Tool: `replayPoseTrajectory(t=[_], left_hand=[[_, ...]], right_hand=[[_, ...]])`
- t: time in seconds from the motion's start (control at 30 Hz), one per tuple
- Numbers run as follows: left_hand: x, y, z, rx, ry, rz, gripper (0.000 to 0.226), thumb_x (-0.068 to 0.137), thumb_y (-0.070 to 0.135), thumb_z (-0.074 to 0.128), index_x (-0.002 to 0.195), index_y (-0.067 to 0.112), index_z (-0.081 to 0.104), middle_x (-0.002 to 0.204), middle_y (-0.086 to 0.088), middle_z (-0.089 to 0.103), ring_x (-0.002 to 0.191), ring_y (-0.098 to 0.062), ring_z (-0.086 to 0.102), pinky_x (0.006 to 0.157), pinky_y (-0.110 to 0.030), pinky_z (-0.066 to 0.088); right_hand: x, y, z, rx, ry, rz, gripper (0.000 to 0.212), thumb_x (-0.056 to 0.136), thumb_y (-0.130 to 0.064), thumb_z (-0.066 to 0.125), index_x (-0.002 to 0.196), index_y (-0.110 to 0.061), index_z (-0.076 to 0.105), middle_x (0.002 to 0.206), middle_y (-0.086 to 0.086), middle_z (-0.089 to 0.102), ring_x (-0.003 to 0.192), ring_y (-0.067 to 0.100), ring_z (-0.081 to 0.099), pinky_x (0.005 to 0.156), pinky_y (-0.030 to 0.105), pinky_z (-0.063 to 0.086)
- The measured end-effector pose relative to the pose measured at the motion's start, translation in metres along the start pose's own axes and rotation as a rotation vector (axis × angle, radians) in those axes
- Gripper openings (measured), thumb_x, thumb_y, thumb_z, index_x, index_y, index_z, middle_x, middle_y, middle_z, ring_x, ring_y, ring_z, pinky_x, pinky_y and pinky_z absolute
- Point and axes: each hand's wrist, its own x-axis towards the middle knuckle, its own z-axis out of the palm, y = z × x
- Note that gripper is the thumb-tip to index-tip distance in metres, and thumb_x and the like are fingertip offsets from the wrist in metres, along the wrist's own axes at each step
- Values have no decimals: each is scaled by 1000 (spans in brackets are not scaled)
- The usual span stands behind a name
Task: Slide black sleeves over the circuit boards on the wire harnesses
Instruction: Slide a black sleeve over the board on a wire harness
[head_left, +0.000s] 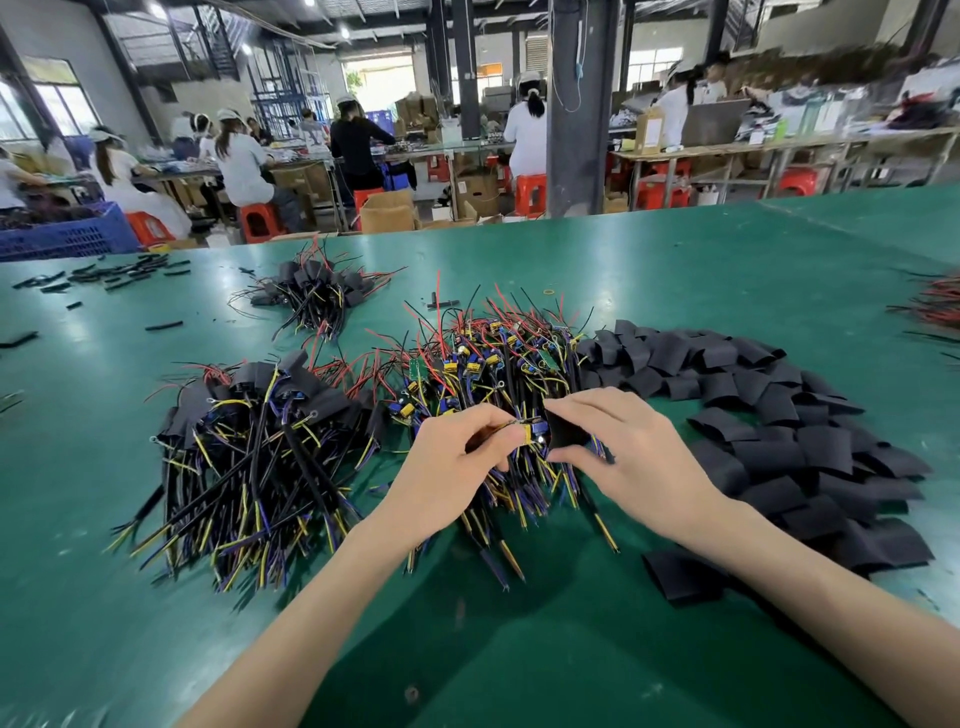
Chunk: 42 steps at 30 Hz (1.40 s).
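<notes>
— What is the biggest thing here?

— One green table (519, 649); both forearms lie over it and everything else sits on it.

— And next?

— One heap of sleeves (779, 415), flat and black, spreading from behind the right hand out to its right and back along that forearm. There are too many to count. A single stray (680, 574) lies apart, just under the right forearm.

— How many piles of harnesses?

— Three. The bare pile (498, 353), with boards uncovered, starts under both hands and runs beyond them. The sleeved pile (260, 441) lies to the left of the left hand, touching the bare one. The far pile (311, 296), smaller and also sleeved, sits well beyond the left hand.

— Anything else on the table?

— One scatter of black strips (119, 273), far off past the left hand.

— The hands?

— Two. The left hand (452, 457) pinches one harness just behind its board (532, 431), which shows yellow and blue parts. The right hand (618, 447) pinches one sleeve (566, 428) between thumb and fingers.

— Where do they stand to each other?

— Between the two hands, over the bare pile, with the sleeve's end just beside the board. I cannot tell whether the board has entered.
</notes>
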Motion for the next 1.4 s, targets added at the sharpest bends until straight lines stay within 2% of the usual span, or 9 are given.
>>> replayPoseTrajectory(t=[0.3,0.43,0.57,0.67,0.8,0.97,1.13,1.27,1.4], left_hand=[[0,0,0,1,3,-19,21,95,22,54,78,30,63,57,16,59,57,-2,50,62,-14,39],[0,1,0,-19,20,-24,24,95,24,54,74,32,63,57,12,60,55,-15,48,58,-29,39],[0,1,0,-1,10,-20,23,94,23,56,74,31,63,54,15,58,46,0,42,49,-11,32],[0,0,0,13,-3,-9,20,94,21,57,77,30,65,54,16,58,48,2,45,52,-9,33],[0,-1,-1,33,-28,2,22,92,18,60,78,34,63,54,16,58,55,0,50,59,-14,39],[0,0,-2,71,-52,3,18,91,18,61,79,31,65,53,13,58,55,-1,51,60,-14,39],[1,0,-2,87,-77,-44,15,92,24,59,80,25,68,55,12,60,62,-26,57,63,-28,44],[0,-2,1,95,-71,-78,16,93,25,59,79,24,67,54,16,61,54,-10,52,57,-23,41],[-1,-4,7,98,-22,-85,16,90,26,63,74,21,65,60,10,64,57,-5,54,64,-23,45]], right_hand=[[2,-4,-5,-161,-24,-91,47,70,-21,83,111,-6,66,99,6,67,86,26,63,78,36,50],[3,-4,-5,-212,-8,-144,47,66,-18,85,107,-3,67,95,8,67,80,28,63,74,36,53],[1,-3,-4,-116,-6,-81,44,70,-21,82,109,-6,67,98,6,67,86,25,63,81,33,47],[1,0,-4,49,-57,4,41,75,-26,77,111,-10,67,103,3,66,92,21,62,85,33,50],[4,3,-6,234,-139,30,37,76,-26,76,110,-11,69,100,-4,65,88,10,60,83,23,46],[4,1,-7,320,-136,63,36,72,-22,80,105,-10,71,95,-5,65,83,7,60,80,26,48],[2,-3,-2,149,-94,-43,39,72,-22,80,107,-8,68,99,1,64,91,15,58,84,32,46],[0,-4,2,34,-57,-124,38,73,-21,80,106,-7,67,98,4,63,92,15,52,83,30,43],[-3,-4,2,47,-73,-107,35,75,-23,78,105,-9,66,96,2,62,89,17,55,80,34,48]])
